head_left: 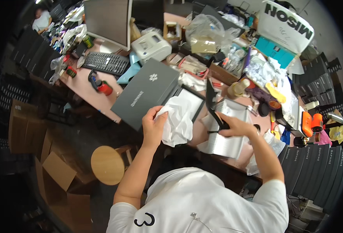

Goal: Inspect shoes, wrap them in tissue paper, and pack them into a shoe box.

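My left hand (154, 125) pinches a crumpled sheet of white tissue paper (178, 121), which hangs over the near edge of an open dark grey box (199, 112). The box's large grey lid (146, 91) lies tilted on the table to the left. In my right hand (237, 127) is a slim black shoe (210, 97), held upright with its far end pointing away from me; its lower part is hidden by my fingers. Below that hand a white paper-lined tray or wrapping (227, 146) rests at the table's front edge.
A monitor (108, 21), keyboard (106, 63) and white label printer (152, 46) stand at the back left. Bottles, bags and cloths crowd the right. Stacked grey boxes (319, 167) rise beside me. A round stool (107, 165) and open cartons (59, 171) are on the floor.
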`<state>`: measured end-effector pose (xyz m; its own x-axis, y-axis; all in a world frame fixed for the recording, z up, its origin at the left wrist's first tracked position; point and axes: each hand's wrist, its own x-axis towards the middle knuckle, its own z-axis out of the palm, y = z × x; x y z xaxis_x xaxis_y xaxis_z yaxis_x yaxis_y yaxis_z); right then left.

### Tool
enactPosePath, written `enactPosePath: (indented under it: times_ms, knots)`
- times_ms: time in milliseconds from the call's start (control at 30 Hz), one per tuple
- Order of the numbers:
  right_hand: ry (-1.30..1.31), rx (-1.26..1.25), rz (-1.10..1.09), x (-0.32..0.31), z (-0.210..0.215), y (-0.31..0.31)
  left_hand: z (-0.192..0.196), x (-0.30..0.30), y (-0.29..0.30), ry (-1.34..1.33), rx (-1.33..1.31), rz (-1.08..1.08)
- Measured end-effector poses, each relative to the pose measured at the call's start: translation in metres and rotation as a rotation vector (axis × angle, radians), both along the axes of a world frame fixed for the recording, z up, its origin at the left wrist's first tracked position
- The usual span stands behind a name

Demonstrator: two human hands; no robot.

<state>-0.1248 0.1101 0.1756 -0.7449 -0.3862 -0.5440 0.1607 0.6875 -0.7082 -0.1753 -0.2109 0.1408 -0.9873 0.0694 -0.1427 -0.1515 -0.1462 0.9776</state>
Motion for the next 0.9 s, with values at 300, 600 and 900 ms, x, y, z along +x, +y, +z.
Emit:
enactPosePath:
  times_ms: [300, 600, 900]
  knots:
    - [-0.263, -0.764, -0.013, 0.115, 0.064, 0.024, 0.021, 0.003, 0.133, 0.314, -0.207, -0.137]
    - [-0.137, -0.722, -0.61, 0.147, -0.023, 0.033, -0.015, 0.009, 0.087, 0.45, -1.119, -0.44]
    - [-0.228, -1.603, -0.716, 0.167, -0.054, -0.027, -0.02, 0.005, 0.157, 0.099, 0.064, -0.43]
